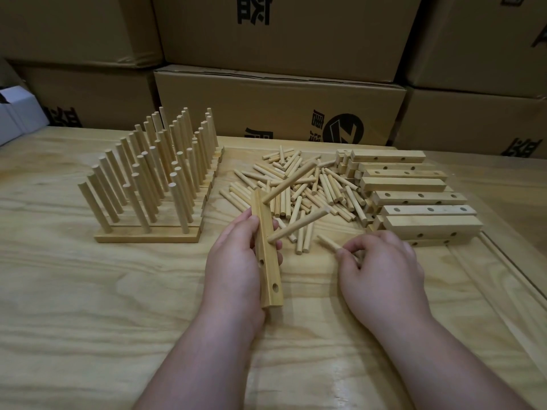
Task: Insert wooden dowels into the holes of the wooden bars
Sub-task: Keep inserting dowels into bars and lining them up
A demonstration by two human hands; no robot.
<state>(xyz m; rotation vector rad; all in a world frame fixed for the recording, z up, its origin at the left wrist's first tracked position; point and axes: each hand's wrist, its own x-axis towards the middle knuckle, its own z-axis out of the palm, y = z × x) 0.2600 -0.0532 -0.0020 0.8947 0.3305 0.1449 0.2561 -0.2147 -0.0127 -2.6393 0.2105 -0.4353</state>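
I judge the job well under way but far from over: on my left stands a block of finished bars (148,236), set side by side with their dowels upright, while a stack of unfilled bars (414,199) waits on my right. My left hand (233,261) has its fingers curled round the bar in hand (268,255), which already carries two dowels (297,227) sticking out toward the right; two open holes show near its lower end. My right hand (381,270) pinches one loose dowel (330,243) between thumb and fingertips, close to the bar but not yet at a hole. The pile of loose dowels (299,184) lies on the table (88,321) between the finished block and the stack, so supply is near. Cardboard boxes (278,105) wall the far edge, with a white box (14,113) at the left. The seated dowels jut across my reach, and I reckon they could snag the next one.
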